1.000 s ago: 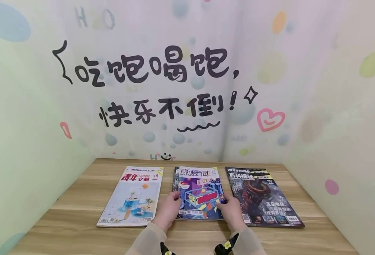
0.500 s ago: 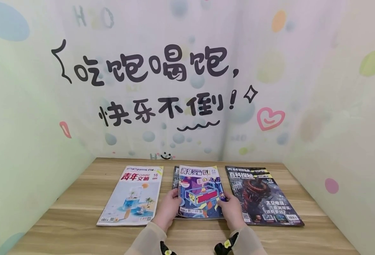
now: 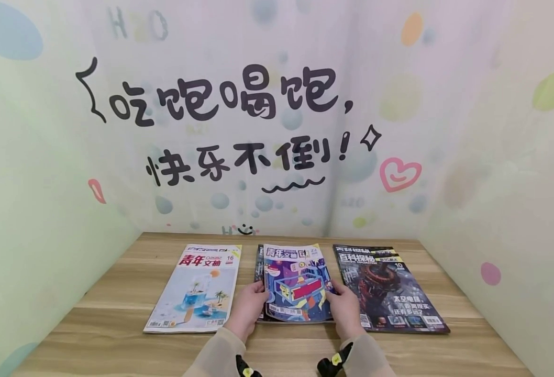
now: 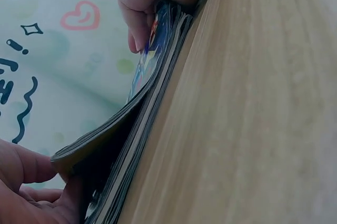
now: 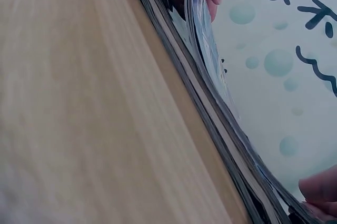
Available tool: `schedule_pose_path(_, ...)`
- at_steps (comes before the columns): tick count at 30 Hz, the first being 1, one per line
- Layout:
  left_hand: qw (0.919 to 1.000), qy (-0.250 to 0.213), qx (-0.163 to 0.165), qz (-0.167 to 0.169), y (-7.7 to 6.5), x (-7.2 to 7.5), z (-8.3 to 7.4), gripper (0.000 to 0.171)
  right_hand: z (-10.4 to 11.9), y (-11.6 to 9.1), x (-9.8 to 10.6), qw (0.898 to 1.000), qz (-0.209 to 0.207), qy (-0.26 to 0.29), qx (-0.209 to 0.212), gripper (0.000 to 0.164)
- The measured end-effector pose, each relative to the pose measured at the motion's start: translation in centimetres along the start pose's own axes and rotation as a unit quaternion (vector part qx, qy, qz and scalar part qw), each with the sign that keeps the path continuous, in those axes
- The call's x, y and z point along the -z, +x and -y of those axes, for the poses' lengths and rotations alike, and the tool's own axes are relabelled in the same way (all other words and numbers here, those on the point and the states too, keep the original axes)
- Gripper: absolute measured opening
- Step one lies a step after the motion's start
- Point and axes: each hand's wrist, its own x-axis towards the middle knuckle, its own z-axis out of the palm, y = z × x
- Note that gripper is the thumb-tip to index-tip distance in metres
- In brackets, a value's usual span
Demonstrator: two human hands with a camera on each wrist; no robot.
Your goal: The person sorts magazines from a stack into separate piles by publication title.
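In the head view a purple-blue magazine (image 3: 298, 285) tops the middle stack, its left side bowed up. My left hand (image 3: 248, 309) pinches its left edge; in the left wrist view that edge stands off the magazines beneath, with the thumb above and the fingers (image 4: 42, 208) underneath. At the right edge, my right hand (image 3: 345, 309) holds the same magazine, thumb on the cover and the other fingers mostly hidden. Lower magazines (image 5: 205, 113) lie flat on the wooden table (image 3: 117, 351). A dark cover peeks out at the stack's left side.
Left of the stack lies a white magazine (image 3: 194, 293) with a beach picture. To the right, dark magazines (image 3: 390, 293) overlap, close beside my right hand. A printed wall (image 3: 258, 209) rises behind the table's far edge.
The top magazine's left side and lower corner have risen and bowed upward from the stack. My hands have kept almost the same place at its edges.
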Motion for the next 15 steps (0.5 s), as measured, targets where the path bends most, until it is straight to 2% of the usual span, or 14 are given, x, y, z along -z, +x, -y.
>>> schedule_pose_path(9,0.9998,-0.003,0.011,0.018,-0.15,0.1,0.02,0.051,0.31,-0.3,-0.04,1.0,-0.001,-0.005,0.011,0.045)
schedule_pose_path(15,0.9997,0.012,0.013,0.019,-0.09,0.35,-0.06,0.051,0.52,-0.25,-0.12,1.0,0.003,-0.003,0.011,0.045)
